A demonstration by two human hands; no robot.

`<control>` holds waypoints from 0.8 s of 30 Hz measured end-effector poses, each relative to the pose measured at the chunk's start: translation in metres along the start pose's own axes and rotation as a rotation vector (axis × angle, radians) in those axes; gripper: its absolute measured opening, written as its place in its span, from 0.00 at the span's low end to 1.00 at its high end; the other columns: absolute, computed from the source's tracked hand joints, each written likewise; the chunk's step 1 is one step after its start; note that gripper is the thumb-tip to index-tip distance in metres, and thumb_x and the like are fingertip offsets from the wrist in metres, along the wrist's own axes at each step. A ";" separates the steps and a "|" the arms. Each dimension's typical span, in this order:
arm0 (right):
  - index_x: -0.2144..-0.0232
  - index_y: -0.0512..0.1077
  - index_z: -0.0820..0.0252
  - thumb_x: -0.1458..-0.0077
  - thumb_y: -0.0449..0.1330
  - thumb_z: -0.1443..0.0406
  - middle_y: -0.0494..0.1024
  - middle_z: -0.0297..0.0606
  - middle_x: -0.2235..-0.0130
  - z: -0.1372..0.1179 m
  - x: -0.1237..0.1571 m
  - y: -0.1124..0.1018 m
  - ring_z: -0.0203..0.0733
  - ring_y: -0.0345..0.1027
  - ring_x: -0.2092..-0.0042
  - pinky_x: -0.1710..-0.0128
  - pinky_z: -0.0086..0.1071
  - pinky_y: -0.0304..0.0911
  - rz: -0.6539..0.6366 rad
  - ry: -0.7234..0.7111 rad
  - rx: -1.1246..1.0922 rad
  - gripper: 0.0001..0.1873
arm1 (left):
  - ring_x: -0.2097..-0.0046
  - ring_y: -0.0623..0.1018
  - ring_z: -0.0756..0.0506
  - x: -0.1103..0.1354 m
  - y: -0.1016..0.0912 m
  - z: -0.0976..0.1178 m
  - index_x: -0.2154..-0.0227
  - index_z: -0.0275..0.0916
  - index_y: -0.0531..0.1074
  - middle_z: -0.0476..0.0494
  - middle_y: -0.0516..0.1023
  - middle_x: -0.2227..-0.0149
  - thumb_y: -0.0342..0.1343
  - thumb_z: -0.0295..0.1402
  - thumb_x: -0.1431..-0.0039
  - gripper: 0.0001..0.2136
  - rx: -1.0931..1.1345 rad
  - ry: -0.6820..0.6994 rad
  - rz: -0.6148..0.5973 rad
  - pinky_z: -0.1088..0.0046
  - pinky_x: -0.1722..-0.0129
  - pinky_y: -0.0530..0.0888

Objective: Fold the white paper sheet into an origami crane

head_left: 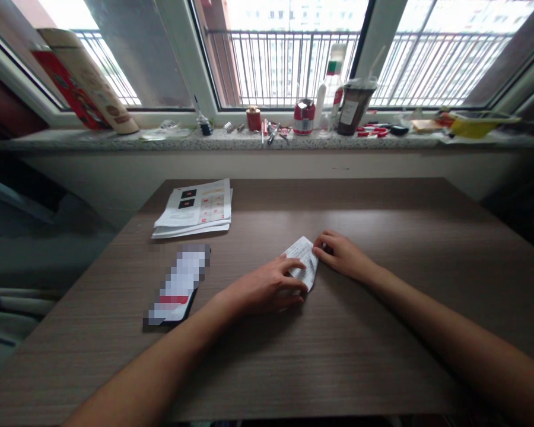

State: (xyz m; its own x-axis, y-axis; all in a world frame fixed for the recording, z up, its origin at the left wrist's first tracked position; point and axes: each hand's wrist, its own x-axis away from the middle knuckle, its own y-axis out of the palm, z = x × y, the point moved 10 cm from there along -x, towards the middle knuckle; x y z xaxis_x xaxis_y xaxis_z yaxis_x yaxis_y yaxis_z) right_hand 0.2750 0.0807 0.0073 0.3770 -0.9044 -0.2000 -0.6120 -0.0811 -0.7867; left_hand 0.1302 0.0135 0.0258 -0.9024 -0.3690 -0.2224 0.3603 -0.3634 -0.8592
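A small folded paper (306,256) with printed lines lies on the table, pointed at its top. My left hand (273,284) comes in from the left and holds it, its curved fingers set apart across the left and lower part. At the right corner of the sheet, my right hand (338,254) has thumb and fingertips closed together on the edge. Part of the paper is hidden beneath the left fingers.
A phone (178,287) with a blurred screen lies left of my left forearm. Behind it sits a stack of printed sheets (193,207). Along the stone windowsill (151,142) stand a red can (304,117), a lidded cup with straw (356,107), a bottle (333,83) and a yellow container (474,124).
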 end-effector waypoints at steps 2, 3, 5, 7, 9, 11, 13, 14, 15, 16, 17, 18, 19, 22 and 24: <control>0.66 0.73 0.58 0.35 0.59 0.63 0.72 0.37 0.63 0.000 -0.001 0.002 0.41 0.68 0.63 0.60 0.34 0.63 0.007 0.011 0.026 0.07 | 0.40 0.74 0.38 0.000 0.000 0.000 0.52 0.46 0.81 0.38 0.72 0.43 0.61 0.38 0.33 0.10 0.017 -0.002 -0.012 0.54 0.38 0.71; 0.66 0.72 0.58 0.35 0.59 0.63 0.72 0.37 0.63 0.000 -0.002 0.002 0.41 0.68 0.63 0.60 0.34 0.63 0.009 0.015 0.041 0.07 | 0.41 0.74 0.38 0.000 0.000 0.001 0.52 0.45 0.81 0.38 0.73 0.44 0.60 0.38 0.33 0.10 0.023 0.001 -0.019 0.54 0.38 0.71; 0.66 0.72 0.57 0.35 0.59 0.62 0.72 0.37 0.63 -0.001 -0.002 0.003 0.41 0.68 0.63 0.60 0.34 0.62 0.014 0.025 0.067 0.07 | 0.41 0.74 0.38 -0.001 0.000 0.002 0.52 0.45 0.80 0.38 0.74 0.46 0.60 0.38 0.32 0.10 0.025 0.007 -0.025 0.53 0.38 0.70; 0.66 0.71 0.57 0.35 0.59 0.62 0.72 0.37 0.63 -0.001 -0.002 0.004 0.41 0.68 0.63 0.61 0.34 0.62 0.020 0.035 0.085 0.07 | 0.42 0.74 0.37 -0.001 -0.001 0.002 0.52 0.45 0.80 0.38 0.74 0.47 0.61 0.38 0.33 0.10 0.023 0.011 -0.022 0.51 0.37 0.69; 0.66 0.71 0.57 0.35 0.59 0.62 0.72 0.38 0.62 -0.002 -0.002 0.004 0.42 0.68 0.63 0.61 0.34 0.62 0.026 0.037 0.093 0.07 | 0.42 0.75 0.37 -0.002 -0.002 0.002 0.52 0.44 0.80 0.38 0.75 0.47 0.62 0.37 0.33 0.10 0.025 0.012 -0.014 0.51 0.38 0.70; 0.65 0.70 0.57 0.34 0.58 0.62 0.72 0.38 0.62 -0.003 -0.002 0.005 0.42 0.68 0.62 0.60 0.34 0.62 0.032 0.034 0.101 0.07 | 0.42 0.75 0.38 -0.002 -0.002 0.002 0.53 0.44 0.80 0.38 0.75 0.47 0.62 0.37 0.34 0.09 0.022 0.009 -0.009 0.52 0.39 0.71; 0.65 0.70 0.56 0.34 0.58 0.62 0.72 0.38 0.62 -0.003 -0.001 0.005 0.43 0.68 0.62 0.60 0.35 0.62 0.038 0.034 0.113 0.06 | 0.43 0.75 0.38 -0.002 -0.002 0.003 0.52 0.44 0.80 0.39 0.75 0.47 0.61 0.37 0.33 0.10 0.014 0.006 -0.010 0.53 0.39 0.71; 0.65 0.70 0.56 0.34 0.58 0.62 0.72 0.38 0.62 -0.003 -0.002 0.005 0.43 0.68 0.62 0.60 0.35 0.62 0.041 0.034 0.118 0.06 | 0.43 0.75 0.38 -0.002 -0.002 0.003 0.52 0.44 0.80 0.39 0.75 0.47 0.61 0.37 0.33 0.10 0.011 0.007 -0.010 0.53 0.39 0.71; 0.65 0.70 0.56 0.34 0.58 0.62 0.72 0.38 0.62 -0.003 -0.002 0.006 0.43 0.68 0.62 0.60 0.35 0.62 0.042 0.032 0.122 0.06 | 0.43 0.76 0.38 -0.001 -0.003 0.003 0.52 0.44 0.80 0.39 0.75 0.47 0.61 0.37 0.34 0.10 0.011 0.009 -0.008 0.52 0.39 0.71; 0.65 0.69 0.56 0.34 0.58 0.62 0.72 0.38 0.62 -0.003 -0.002 0.006 0.43 0.68 0.62 0.60 0.35 0.62 0.043 0.029 0.125 0.06 | 0.43 0.76 0.38 -0.001 -0.003 0.004 0.52 0.44 0.80 0.39 0.75 0.47 0.61 0.37 0.34 0.10 0.012 0.010 -0.003 0.52 0.38 0.70; 0.65 0.69 0.56 0.34 0.58 0.62 0.72 0.39 0.62 -0.002 -0.002 0.006 0.43 0.68 0.62 0.60 0.35 0.62 0.044 0.026 0.128 0.06 | 0.43 0.76 0.38 -0.001 -0.004 0.004 0.52 0.44 0.80 0.39 0.75 0.48 0.62 0.37 0.34 0.10 0.014 0.010 0.003 0.52 0.38 0.70; 0.65 0.69 0.56 0.34 0.58 0.62 0.72 0.39 0.62 -0.002 -0.003 0.007 0.43 0.68 0.62 0.59 0.35 0.63 0.045 0.024 0.131 0.06 | 0.43 0.76 0.38 -0.001 -0.004 0.004 0.52 0.44 0.79 0.39 0.76 0.48 0.62 0.37 0.34 0.10 0.016 0.010 0.010 0.52 0.38 0.70; 0.65 0.69 0.56 0.34 0.58 0.62 0.72 0.39 0.62 -0.002 -0.003 0.007 0.43 0.68 0.62 0.60 0.35 0.63 0.046 0.022 0.136 0.06 | 0.43 0.76 0.38 -0.001 -0.005 0.004 0.53 0.44 0.79 0.39 0.76 0.48 0.62 0.37 0.34 0.10 0.015 0.009 0.013 0.52 0.37 0.69; 0.65 0.69 0.56 0.34 0.57 0.61 0.72 0.39 0.62 -0.001 -0.003 0.009 0.43 0.68 0.62 0.61 0.35 0.62 0.045 0.026 0.161 0.07 | 0.43 0.76 0.38 -0.001 -0.004 0.004 0.53 0.43 0.79 0.39 0.76 0.48 0.62 0.37 0.34 0.10 0.003 0.010 0.008 0.52 0.37 0.68; 0.65 0.69 0.56 0.34 0.57 0.61 0.72 0.39 0.62 0.000 -0.004 0.010 0.43 0.68 0.62 0.61 0.35 0.62 0.036 0.033 0.175 0.07 | 0.43 0.75 0.38 -0.002 -0.002 0.004 0.52 0.42 0.78 0.38 0.75 0.48 0.61 0.37 0.34 0.10 -0.007 0.012 -0.004 0.53 0.37 0.69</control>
State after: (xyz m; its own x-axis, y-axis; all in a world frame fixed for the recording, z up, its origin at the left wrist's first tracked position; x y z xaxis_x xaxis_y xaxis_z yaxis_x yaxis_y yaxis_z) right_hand 0.2677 0.0833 0.0001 0.3322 -0.9188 -0.2130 -0.4931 0.0234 -0.8697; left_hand 0.1320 0.0111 0.0300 -0.9067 -0.3572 -0.2241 0.3547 -0.3588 -0.8634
